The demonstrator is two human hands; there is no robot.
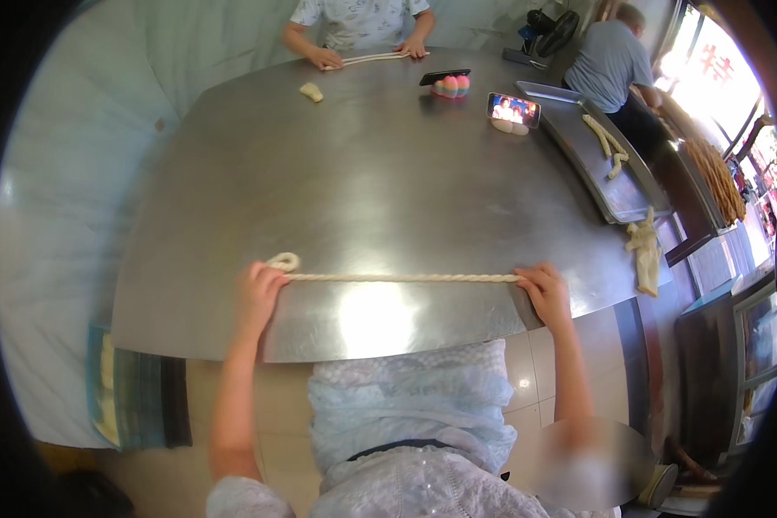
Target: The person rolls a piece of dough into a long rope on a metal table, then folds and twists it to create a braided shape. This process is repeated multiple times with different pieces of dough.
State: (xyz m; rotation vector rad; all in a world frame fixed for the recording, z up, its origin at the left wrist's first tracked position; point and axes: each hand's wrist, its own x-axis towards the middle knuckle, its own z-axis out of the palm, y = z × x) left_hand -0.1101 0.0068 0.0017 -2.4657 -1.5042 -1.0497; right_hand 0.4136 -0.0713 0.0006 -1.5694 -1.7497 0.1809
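Note:
A long twisted rope of dough (401, 278) stretches from side to side across the near part of the stainless steel table (362, 194). My left hand (262, 288) grips its left end, where a small loop of dough curls past the fingers. The right end is pinched between the fingers of my right hand (545, 291). Between the two hands the strand runs nearly straight, its twist plainest towards the right. Whether it touches the tabletop or hangs just over it, I cannot tell.
Across the table a person (366, 22) handles a doubled dough strand (369, 58) near a dough piece (311, 92). Two phones (513, 110) lean on stands. A metal tray (583, 149) holds twisted dough; limp dough (646, 256) lies at the right edge. Another person (605, 61) stands beyond, beside a fan (550, 32).

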